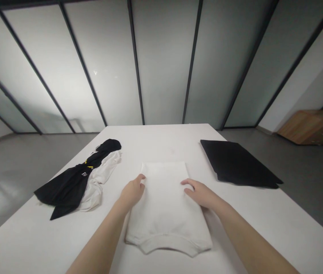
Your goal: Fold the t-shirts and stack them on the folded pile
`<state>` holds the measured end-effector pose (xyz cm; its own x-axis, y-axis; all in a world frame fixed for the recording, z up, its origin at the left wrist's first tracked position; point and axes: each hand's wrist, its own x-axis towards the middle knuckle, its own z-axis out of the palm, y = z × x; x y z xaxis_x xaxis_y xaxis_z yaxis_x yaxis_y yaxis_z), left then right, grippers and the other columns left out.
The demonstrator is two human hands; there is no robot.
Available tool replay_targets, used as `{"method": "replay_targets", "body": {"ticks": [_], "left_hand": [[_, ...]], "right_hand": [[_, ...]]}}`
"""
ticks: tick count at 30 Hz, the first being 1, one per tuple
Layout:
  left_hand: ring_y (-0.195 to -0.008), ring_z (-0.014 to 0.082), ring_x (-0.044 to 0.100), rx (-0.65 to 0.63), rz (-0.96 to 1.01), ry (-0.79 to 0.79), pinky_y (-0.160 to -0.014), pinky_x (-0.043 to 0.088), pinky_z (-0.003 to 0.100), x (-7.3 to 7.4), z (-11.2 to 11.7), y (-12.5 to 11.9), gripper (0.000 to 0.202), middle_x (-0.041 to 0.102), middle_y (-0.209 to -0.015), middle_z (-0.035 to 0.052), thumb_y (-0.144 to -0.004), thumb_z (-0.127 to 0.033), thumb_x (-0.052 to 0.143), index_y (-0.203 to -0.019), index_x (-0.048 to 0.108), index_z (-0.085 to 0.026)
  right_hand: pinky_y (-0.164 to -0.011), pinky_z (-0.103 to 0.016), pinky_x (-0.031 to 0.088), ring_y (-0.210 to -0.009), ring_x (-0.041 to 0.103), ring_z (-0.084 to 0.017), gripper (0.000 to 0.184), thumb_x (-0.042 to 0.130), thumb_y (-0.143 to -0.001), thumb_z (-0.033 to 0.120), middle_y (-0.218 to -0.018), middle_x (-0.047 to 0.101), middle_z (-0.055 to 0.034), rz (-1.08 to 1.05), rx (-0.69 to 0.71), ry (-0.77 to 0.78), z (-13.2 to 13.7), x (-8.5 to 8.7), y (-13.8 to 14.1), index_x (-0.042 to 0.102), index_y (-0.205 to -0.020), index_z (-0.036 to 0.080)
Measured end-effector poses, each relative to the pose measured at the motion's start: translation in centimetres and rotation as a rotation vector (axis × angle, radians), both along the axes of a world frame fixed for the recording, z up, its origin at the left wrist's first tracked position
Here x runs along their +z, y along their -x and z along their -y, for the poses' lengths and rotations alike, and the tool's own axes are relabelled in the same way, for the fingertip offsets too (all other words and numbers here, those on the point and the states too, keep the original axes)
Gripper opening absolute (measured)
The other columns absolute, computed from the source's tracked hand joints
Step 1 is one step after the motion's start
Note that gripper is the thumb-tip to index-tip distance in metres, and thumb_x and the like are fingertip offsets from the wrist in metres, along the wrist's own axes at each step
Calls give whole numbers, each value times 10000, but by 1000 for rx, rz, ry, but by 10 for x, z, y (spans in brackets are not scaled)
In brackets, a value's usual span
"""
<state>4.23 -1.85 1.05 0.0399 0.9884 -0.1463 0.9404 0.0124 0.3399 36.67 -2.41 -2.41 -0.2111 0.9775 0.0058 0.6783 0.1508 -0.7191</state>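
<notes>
A folded white garment (165, 205) lies flat on the white table (264, 217) in front of me. My left hand (132, 191) rests on its left edge, fingers curled loosely against the cloth. On the right edge sits my right hand (199, 193), fingers bent and pressing down on the fabric. Neither hand lifts the garment.
A pile of unfolded black clothes (72, 180) and white clothes (100, 179) lies at the left of the table. A folded black garment (237, 163) lies flat at the right. Frosted glass panels stand behind; a wooden cabinet (312, 125) sits on the floor at far right.
</notes>
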Motion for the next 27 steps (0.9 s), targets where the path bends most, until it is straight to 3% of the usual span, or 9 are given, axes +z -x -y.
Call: {"method": "replay_targets", "body": {"ticks": [5,7,9,11,13,16,19,24,27], "left_hand": [[-994,234,744,-112,-12,87,-833,505,315,13,4,14,307,797,-1058,43,-911,-179,532,-1147,700,-280],[-969,243,741,-99,-38,59,-817,507,322,18,6,11,201,796,-1024,57,-928,-220,539,-968,733,-257],[-935,254,740,-59,-45,-33,-813,516,336,21,8,2,236,784,-939,73,-982,-289,519,-905,737,-243],[-945,244,733,-93,14,-166,-862,529,342,19,12,-12,263,774,-918,71,-1022,-312,494,-975,743,-243],[-1033,226,716,-242,128,-284,-966,528,343,11,17,-26,256,777,-1023,75,-1032,-276,491,-1090,738,-244],[-1227,225,661,-477,237,-337,-1110,498,373,-8,26,-43,327,743,-1266,98,-1022,-229,500,-1284,694,-227],[-1428,249,559,-592,175,-312,-1226,424,454,-28,32,-52,476,640,-1505,117,-1022,-201,473,-1486,579,-199],[-1593,283,371,-591,16,-269,-1300,314,518,-43,29,-56,572,430,-1704,107,-1058,-263,431,-1625,441,-192],[-1618,308,314,-528,-42,-275,-1306,296,530,-45,26,-55,610,368,-1732,117,-1068,-320,422,-1660,394,-174]], "right_hand": [[-631,-301,454,-636,620,-199,384,689,-844,263,-752,718,1,127,209,295,10,29,-18,783,-1216,273],[-623,-296,440,-652,625,-199,252,683,-873,314,-759,730,-15,96,231,291,10,37,-21,820,-1077,262],[-625,-298,430,-685,637,-208,229,629,-931,381,-768,736,-33,46,161,177,8,40,-16,808,-903,240],[-609,-298,408,-669,619,-205,322,549,-991,424,-723,707,-26,-11,30,21,8,37,-3,775,-864,233],[-610,-298,408,-642,594,-194,329,508,-1024,419,-697,678,-7,-76,-37,-105,11,30,16,769,-945,235],[-730,-309,480,-744,634,-195,254,527,-1030,328,-823,723,-21,-106,128,-210,21,19,43,765,-1010,242],[-916,-362,509,-954,653,-227,191,557,-989,193,-985,738,-57,-46,336,-304,28,10,58,743,-981,233],[-1047,-453,502,-1116,620,-265,180,578,-982,156,-1144,705,-98,87,335,-365,27,-1,64,727,-1064,213],[-1138,-472,466,-1274,590,-275,290,561,-1021,222,-1341,666,-128,147,293,-364,26,-5,65,691,-1279,214]]}}
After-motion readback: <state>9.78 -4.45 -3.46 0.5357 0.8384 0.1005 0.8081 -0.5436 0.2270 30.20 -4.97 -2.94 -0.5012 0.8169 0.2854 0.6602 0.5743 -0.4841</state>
